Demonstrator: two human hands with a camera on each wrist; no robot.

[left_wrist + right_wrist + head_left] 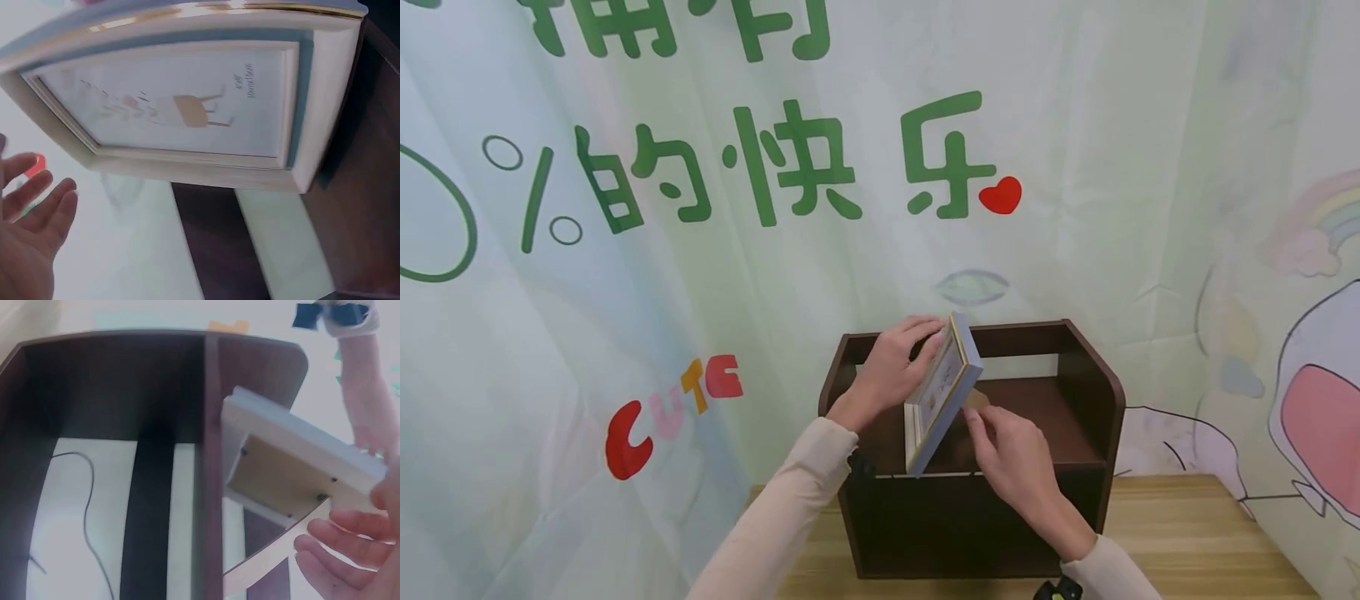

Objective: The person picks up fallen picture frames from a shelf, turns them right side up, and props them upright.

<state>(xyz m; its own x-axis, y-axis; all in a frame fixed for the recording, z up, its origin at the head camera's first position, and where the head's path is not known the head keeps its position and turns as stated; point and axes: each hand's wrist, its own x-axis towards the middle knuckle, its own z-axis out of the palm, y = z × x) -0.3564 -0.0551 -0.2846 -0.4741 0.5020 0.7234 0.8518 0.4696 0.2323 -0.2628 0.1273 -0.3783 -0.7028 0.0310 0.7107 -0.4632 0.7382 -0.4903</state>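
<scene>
A picture frame (942,392), pale blue at its edge with a gold line and a cream inner border, is tilted over the upper shelf of a dark brown desktop rack (1030,417). Its printed card (169,106) shows a small animal drawing. My left hand (895,364) is beside the frame's upper front edge; in the left wrist view its fingers are loosely bent and look apart from the frame. At the back, my right hand (1017,454) pinches the frame's fold-out stand (269,553). The brown backing board (275,478) shows in the right wrist view.
The rack stands on a wood-grain table (1195,525), with a lower compartment (955,525) at its front. A dark cable (87,512) shows through the rack in the right wrist view. Behind hangs a printed curtain (1112,208) with green characters.
</scene>
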